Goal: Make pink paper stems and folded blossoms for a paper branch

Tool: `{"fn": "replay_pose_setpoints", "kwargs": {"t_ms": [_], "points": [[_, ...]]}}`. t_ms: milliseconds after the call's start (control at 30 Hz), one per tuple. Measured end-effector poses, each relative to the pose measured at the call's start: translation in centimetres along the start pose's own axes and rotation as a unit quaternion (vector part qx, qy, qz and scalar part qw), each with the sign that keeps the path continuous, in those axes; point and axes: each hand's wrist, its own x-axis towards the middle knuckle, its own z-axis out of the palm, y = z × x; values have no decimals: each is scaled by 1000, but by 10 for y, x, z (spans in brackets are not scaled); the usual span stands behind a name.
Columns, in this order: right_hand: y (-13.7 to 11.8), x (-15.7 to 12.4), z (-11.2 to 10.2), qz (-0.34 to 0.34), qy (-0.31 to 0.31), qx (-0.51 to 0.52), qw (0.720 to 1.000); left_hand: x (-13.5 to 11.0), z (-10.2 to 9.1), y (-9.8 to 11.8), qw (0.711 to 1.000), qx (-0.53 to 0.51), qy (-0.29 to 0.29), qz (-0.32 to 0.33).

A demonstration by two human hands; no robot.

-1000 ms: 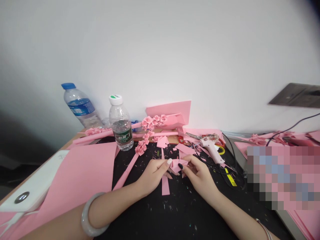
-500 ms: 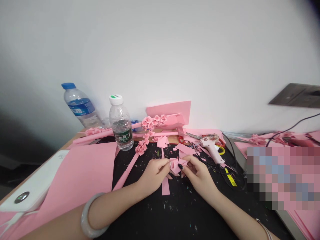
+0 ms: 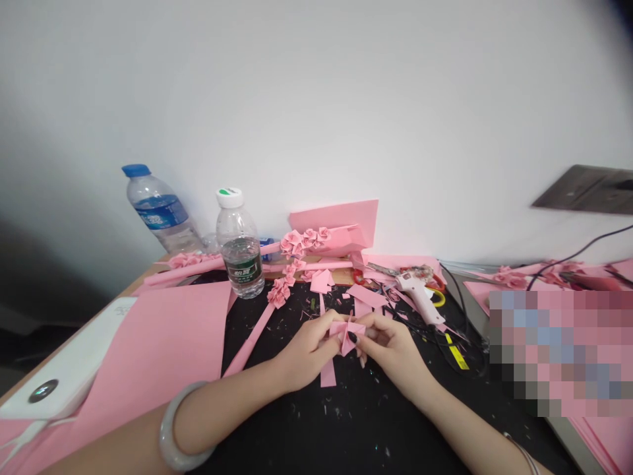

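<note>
Between both hands, over the black mat [image 3: 356, 422], is a small piece of folded pink paper [image 3: 347, 332] with creased, pointed flaps. My left hand [image 3: 309, 349] pinches its left side, thumb in front and fingers behind. My right hand [image 3: 390, 349] grips the right side, its dark-nailed thumb pressed on the front. Some fingertips are hidden behind the paper. Below the hands a pink paper strip [image 3: 328, 373] lies on the mat. Left of them rests a rolled pink paper stem [image 3: 254, 333] with paper flowers [image 3: 281, 291] at its top.
A water bottle [image 3: 240, 251] stands behind on the left; a blue-capped bottle [image 3: 161, 211] leans at the wall. A pink sheet [image 3: 173, 330] covers the left side beside a white device [image 3: 74, 359]. Right lie a glue gun [image 3: 420, 297], yellow-handled scissors [image 3: 437, 297], cables and paper scraps.
Both hands have closed in around the folded paper, which has turned and shifted slightly left and down. My left thumb now presses nearer its middle. Everything else stays put.
</note>
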Motion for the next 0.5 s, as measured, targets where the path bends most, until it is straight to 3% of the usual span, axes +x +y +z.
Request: {"fn": "replay_pose_setpoints", "kwargs": {"t_ms": [300,500], "points": [[0,0,3,29,29,55,998,-1,0,-5,1000,-19,10,-2],[-2,0,2,23,27,10,999,1,3,-5,998,39,52,-17]]}}
